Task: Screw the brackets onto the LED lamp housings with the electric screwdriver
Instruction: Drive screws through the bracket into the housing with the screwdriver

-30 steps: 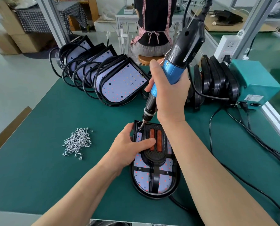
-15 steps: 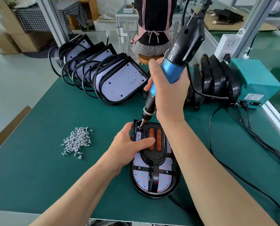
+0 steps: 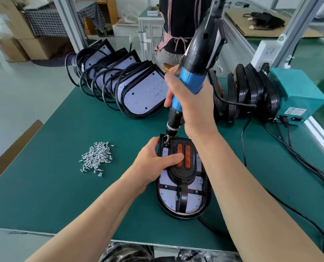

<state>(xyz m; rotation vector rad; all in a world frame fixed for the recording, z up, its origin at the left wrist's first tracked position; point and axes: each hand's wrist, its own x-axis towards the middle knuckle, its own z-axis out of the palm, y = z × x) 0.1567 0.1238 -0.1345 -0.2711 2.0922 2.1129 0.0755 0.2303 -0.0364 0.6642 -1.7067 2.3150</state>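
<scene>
Now: right hand (image 3: 193,108) wrapped round the blue grip of the screwdriver (image 3: 193,78), tool tilted, bit down in the far-left corner of the housing (image 3: 195,203), which lies flat, LED board up, near the front edge of the green counter (image 3: 62,186). Left hand (image 3: 153,159) grips the housing's left rim, thumb pressed across onto the black bracket (image 3: 178,170), which carries two orange strips. Loose screws (image 3: 96,157) are heaped on the counter to the left, well apart from the housing; a row of housings (image 3: 138,93) leans at the far side, with a teal box (image 3: 297,95) at the far right.
</scene>
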